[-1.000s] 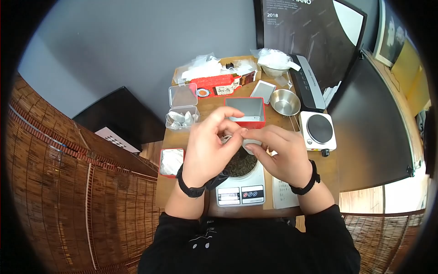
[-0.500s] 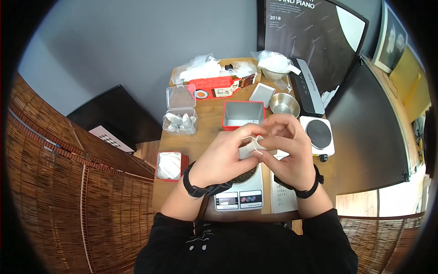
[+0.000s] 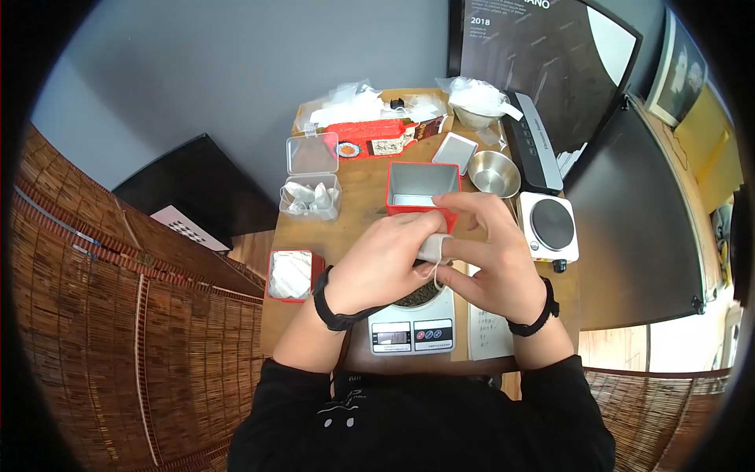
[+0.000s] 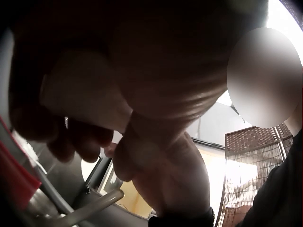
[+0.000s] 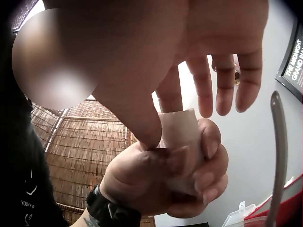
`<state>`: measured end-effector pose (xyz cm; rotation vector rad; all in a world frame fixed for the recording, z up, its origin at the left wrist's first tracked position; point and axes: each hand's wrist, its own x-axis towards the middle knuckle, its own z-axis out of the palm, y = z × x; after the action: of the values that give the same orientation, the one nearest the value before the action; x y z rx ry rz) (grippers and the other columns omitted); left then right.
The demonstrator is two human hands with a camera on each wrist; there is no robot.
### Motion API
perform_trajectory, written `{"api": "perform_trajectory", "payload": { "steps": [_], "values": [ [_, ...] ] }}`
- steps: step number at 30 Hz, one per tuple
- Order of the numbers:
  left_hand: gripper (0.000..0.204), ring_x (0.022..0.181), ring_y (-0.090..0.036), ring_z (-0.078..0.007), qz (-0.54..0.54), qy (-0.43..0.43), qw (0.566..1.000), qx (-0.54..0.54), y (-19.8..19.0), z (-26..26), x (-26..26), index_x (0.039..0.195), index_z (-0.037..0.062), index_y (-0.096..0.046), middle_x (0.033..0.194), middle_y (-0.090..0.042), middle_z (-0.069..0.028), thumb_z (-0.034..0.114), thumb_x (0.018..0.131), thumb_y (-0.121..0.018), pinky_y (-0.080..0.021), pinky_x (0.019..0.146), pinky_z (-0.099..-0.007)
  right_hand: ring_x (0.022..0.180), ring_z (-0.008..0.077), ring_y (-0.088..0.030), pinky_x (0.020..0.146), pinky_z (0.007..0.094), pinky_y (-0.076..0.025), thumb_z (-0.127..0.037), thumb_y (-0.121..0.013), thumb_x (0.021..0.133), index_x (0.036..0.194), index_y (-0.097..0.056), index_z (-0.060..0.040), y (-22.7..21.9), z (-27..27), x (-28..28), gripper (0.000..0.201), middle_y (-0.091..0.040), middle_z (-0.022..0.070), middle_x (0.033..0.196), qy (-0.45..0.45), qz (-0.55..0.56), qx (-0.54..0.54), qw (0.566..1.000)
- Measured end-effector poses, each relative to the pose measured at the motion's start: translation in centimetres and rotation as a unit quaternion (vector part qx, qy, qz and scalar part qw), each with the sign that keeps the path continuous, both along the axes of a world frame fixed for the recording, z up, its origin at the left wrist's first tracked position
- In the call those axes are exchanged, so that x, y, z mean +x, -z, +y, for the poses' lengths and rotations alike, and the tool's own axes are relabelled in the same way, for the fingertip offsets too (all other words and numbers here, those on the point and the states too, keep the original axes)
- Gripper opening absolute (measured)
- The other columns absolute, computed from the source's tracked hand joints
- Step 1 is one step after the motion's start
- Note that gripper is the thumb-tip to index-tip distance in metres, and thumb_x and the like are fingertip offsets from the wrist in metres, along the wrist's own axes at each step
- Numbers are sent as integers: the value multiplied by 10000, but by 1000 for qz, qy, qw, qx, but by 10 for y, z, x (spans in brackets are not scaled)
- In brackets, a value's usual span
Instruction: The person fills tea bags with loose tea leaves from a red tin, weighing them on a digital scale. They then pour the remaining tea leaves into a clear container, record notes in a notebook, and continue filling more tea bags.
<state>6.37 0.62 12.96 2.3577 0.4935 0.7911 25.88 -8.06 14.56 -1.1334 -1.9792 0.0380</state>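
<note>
Over the kitchen scale (image 3: pixel 412 350), both hands hold a small white drawstring pouch (image 3: pixel 431 249), its thin string (image 3: pixel 436 274) hanging loose. My left hand (image 3: pixel 383 263) wraps its fingers around the body of the pouch (image 5: pixel 179 130), as the right wrist view shows. At the pouch's upper edge, my right hand (image 3: pixel 497 256) pinches with thumb and index finger; its other fingers stretch away from the pouch. Beneath the hands, a container of dark dried leaves (image 3: pixel 419 297) sits on the scale, partly hidden by them.
A red square tin (image 3: pixel 422 189) stands behind the hands. At left are a clear box (image 3: pixel 312 206) of filled pouches and a red tin of white pouches (image 3: pixel 290 275). A steel bowl (image 3: pixel 494 175), hot plate (image 3: pixel 548 224) and handwritten sheet (image 3: pixel 489 334) lie to the right.
The pouch has turned more upright between the hands, and its string now dangles below. My right hand's index finger and thumb have shifted along its edge, the other fingers spreading out.
</note>
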Motion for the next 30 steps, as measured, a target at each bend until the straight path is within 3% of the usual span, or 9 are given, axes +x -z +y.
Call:
{"api": "perform_trajectory", "payload": {
  "steps": [2, 5, 8, 12, 14, 21, 23, 25, 30],
  "values": [
    [365, 952, -693, -463, 18, -6, 1000, 0, 2, 2, 0, 1092, 20, -637, 985, -715, -183, -55, 754, -751, -571, 789, -460, 1172, 333, -641, 959, 437, -564, -128, -932, 695, 896, -782, -79, -3, 0, 0, 256, -672, 117, 1336, -9, -11, -10, 1000],
    [259, 792, -713, -367, -29, -45, 999, 13, 4, 6, -1, 1001, 22, -641, 856, -697, -134, -26, 793, -788, -555, 710, -414, 1135, 325, -664, 941, 425, -571, -130, -938, 708, 946, -794, -81, -7, -3, 4, 282, -670, 113, 1330, -5, -2, 21, 1000],
    [262, 722, -570, -91, -99, -101, 989, -52, -1, 9, -8, 894, 56, -629, 785, -624, -19, 80, 871, -889, -460, 646, -282, 1002, 318, -713, 878, 413, -586, -129, -948, 749, 1098, -787, -68, -14, -5, 21, 389, -710, 104, 1153, 92, 43, 48, 994],
    [272, 737, -520, -38, -149, -103, 974, -138, -9, 11, -16, 878, 79, -610, 818, -611, 60, 38, 890, -879, -419, 653, -243, 896, 253, -729, 740, 366, -555, -236, -916, 808, 1180, -754, -19, -10, -6, 40, 460, -744, 138, 1085, 204, -28, -75, 976],
    [267, 705, -539, -60, -160, -103, 975, -112, -7, 15, -18, 884, 60, -614, 773, -613, 28, 74, 897, -880, -436, 631, -259, 763, 279, -732, 675, 384, -550, -360, -887, 870, 1108, -750, -3, 11, -1, 52, 450, -758, 157, 910, 202, -131, -209, 948],
    [271, 703, -540, -77, -155, -111, 979, -71, -5, 18, -18, 883, 51, -611, 781, -619, 13, 86, 896, -879, -441, 637, -264, 653, 358, -724, 649, 452, -560, -550, -825, 906, 1008, -744, -46, -3, 4, 34, 521, -717, 134, 684, 69, -62, -333, 938],
    [274, 738, -513, -47, -144, -117, 980, -70, -9, 17, -18, 876, 61, -603, 823, -613, 44, 26, 886, -875, -421, 661, -242, 657, 351, -726, 647, 447, -560, -513, -831, 913, 1023, -752, -52, -7, 0, 34, 481, -717, 139, 686, 28, -52, -329, 942],
    [281, 661, -607, -168, -114, -138, 984, -24, -14, 18, -19, 902, 32, -630, 759, -654, -66, 145, 887, -887, -486, 622, -317, 662, 345, -727, 646, 442, -559, -476, -836, 920, 1037, -761, -58, -8, -2, 33, 441, -716, 144, 689, -12, -43, -325, 945],
    [272, 674, -605, -156, -108, -141, 983, -46, -5, 21, -23, 906, 28, -638, 762, -655, -63, 152, 901, -880, -488, 630, -316, 670, 320, -724, 647, 410, -564, -273, -854, 904, 1058, -793, -84, 1, 1, 35, 252, -723, 115, 707, -59, -58, -319, 944]
  ]
}}
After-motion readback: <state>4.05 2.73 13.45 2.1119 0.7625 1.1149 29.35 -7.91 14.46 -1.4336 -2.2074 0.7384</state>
